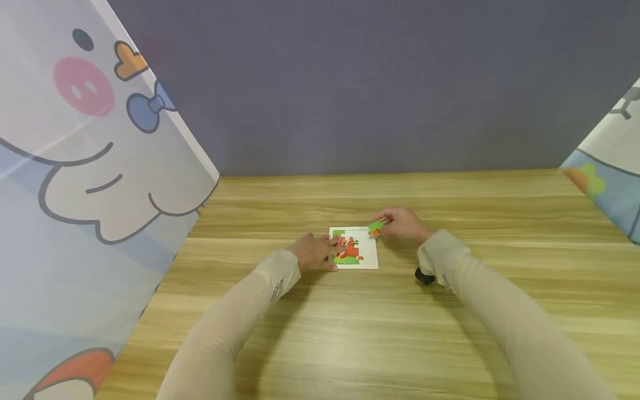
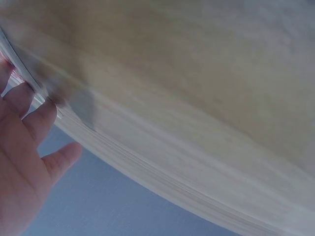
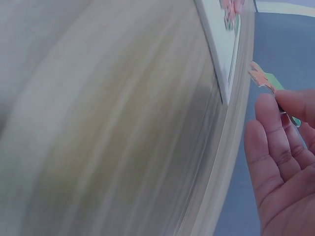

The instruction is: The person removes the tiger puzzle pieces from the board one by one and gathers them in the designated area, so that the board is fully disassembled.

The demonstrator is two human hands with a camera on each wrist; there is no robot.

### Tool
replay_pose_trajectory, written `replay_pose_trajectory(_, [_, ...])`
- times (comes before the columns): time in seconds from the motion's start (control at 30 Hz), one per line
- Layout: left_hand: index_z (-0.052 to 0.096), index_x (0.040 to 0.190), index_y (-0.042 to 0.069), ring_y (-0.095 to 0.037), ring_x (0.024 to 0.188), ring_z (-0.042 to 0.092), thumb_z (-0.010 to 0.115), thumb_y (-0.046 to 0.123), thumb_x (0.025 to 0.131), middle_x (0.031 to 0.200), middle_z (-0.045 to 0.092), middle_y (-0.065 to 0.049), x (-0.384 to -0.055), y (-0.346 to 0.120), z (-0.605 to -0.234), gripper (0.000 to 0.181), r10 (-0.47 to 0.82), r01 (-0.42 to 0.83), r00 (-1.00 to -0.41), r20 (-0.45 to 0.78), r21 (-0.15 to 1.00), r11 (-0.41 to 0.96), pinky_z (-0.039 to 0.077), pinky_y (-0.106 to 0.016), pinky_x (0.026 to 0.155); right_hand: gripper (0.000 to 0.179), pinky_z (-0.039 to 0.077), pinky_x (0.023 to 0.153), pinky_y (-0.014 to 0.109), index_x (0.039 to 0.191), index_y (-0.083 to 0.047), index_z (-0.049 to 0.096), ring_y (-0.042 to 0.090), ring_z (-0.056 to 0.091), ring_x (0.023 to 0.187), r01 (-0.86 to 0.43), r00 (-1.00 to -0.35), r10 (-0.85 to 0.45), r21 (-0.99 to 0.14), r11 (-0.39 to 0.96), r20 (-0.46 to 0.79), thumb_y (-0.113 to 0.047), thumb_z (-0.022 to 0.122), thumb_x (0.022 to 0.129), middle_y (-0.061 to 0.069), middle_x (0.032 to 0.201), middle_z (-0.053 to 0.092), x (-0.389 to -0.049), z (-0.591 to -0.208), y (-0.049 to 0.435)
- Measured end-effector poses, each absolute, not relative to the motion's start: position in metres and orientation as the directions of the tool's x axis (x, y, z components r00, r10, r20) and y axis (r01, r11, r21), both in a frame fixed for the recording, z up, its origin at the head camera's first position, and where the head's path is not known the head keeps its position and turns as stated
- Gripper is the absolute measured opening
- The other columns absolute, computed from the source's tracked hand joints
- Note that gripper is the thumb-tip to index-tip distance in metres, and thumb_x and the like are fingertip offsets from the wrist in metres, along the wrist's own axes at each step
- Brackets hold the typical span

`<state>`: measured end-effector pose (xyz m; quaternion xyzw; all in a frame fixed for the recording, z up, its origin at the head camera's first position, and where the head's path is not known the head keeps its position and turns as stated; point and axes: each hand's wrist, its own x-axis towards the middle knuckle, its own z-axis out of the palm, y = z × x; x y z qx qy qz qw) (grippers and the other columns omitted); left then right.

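Note:
A white jigsaw board (image 1: 370, 259) lies on the wooden table, partly filled with an orange-and-green picture (image 1: 351, 254). My left hand (image 1: 315, 251) rests on the board's left side with its fingers spread over the assembled pieces, hiding some of them. Above the board's upper right corner, my right hand (image 1: 400, 223) pinches a green-and-orange puzzle piece (image 1: 376, 226) between thumb and fingers. The right wrist view shows this puzzle piece (image 3: 265, 79) held apart from the board (image 3: 216, 44). In the left wrist view, the fingers of my left hand (image 2: 27, 147) reach the board's edge.
The wooden table (image 1: 380, 333) extends around the board on every side. A dark grey panel (image 1: 380, 89) stands along its back edge. Cartoon-printed cloths hang at the left (image 1: 125, 166) and right (image 1: 620, 150). A black object (image 1: 425, 276) is at the right sleeve's cuff.

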<state>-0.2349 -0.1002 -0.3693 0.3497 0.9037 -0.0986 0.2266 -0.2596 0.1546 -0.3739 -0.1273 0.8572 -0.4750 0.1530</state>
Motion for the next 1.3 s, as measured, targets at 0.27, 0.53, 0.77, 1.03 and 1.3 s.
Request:
replay_pose_trajectory(0.27, [0.022, 0.151, 0.029, -0.022, 0.141, 0.018, 0.044, 0.054, 0.092, 0.155, 0.012, 0.003, -0.235, -0.1, -0.366, 0.068, 0.588, 0.682, -0.645, -0.488, -0.022, 0.731, 0.022, -0.051, 0.109, 0.041, 0.046, 0.055, 0.026, 0.119, 0.009, 0.059, 0.016, 0.052, 0.061, -0.067, -0.931, -0.338, -0.841, 0.536, -0.141, 0.007, 0.057, 0.078, 0.011, 0.079, 0.062, -0.26, -0.374, 0.173])
replay_pose_trajectory(0.53, [0.021, 0.152, 0.027, -0.023, 0.14, 0.019, 0.043, 0.054, 0.093, 0.156, 0.013, 0.001, -0.236, -0.101, -0.366, 0.068, 0.601, 0.7, -0.64, -0.479, -0.04, 0.713, 0.025, -0.05, 0.108, 0.039, 0.051, 0.058, 0.027, 0.116, 0.011, 0.059, 0.018, 0.059, 0.065, -0.073, -0.934, -0.329, -0.827, 0.557, -0.139, 0.007, 0.059, 0.078, 0.011, 0.081, 0.064, -0.261, -0.372, 0.187])
replay_pose_trajectory(0.77, [0.021, 0.152, 0.027, -0.025, 0.14, 0.019, 0.044, 0.054, 0.093, 0.156, 0.013, 0.001, -0.238, -0.102, -0.363, 0.068, 0.601, 0.699, -0.635, -0.484, -0.029, 0.715, 0.023, -0.051, 0.109, 0.038, 0.053, 0.064, 0.031, 0.12, 0.007, 0.059, 0.019, 0.058, 0.069, -0.041, -0.939, -0.298, -0.801, 0.597, -0.173, 0.002, 0.061, 0.082, 0.01, 0.084, 0.061, -0.254, -0.367, 0.204])
replay_pose_trajectory(1.03, [0.022, 0.151, 0.027, -0.025, 0.14, 0.019, 0.043, 0.054, 0.092, 0.156, 0.013, 0.0, -0.238, -0.101, -0.365, 0.068, 0.607, 0.707, -0.631, -0.484, -0.036, 0.706, 0.024, -0.051, 0.108, 0.04, 0.052, 0.063, 0.033, 0.124, 0.008, 0.056, 0.022, 0.058, 0.07, -0.015, -0.943, -0.274, -0.8, 0.6, -0.187, -0.001, 0.06, 0.085, 0.011, 0.083, 0.059, -0.244, -0.362, 0.228])
replay_pose_trajectory(1.3, [0.022, 0.152, 0.027, -0.022, 0.141, 0.018, 0.044, 0.054, 0.093, 0.156, 0.014, 0.001, -0.237, -0.101, -0.368, 0.068, 0.604, 0.703, -0.633, -0.484, -0.034, 0.71, 0.024, -0.051, 0.109, 0.043, 0.055, 0.07, 0.033, 0.126, 0.011, 0.052, 0.022, 0.063, 0.078, 0.016, -0.948, -0.242, -0.791, 0.612, -0.207, -0.004, 0.06, 0.086, 0.013, 0.091, 0.059, -0.237, -0.366, 0.254])
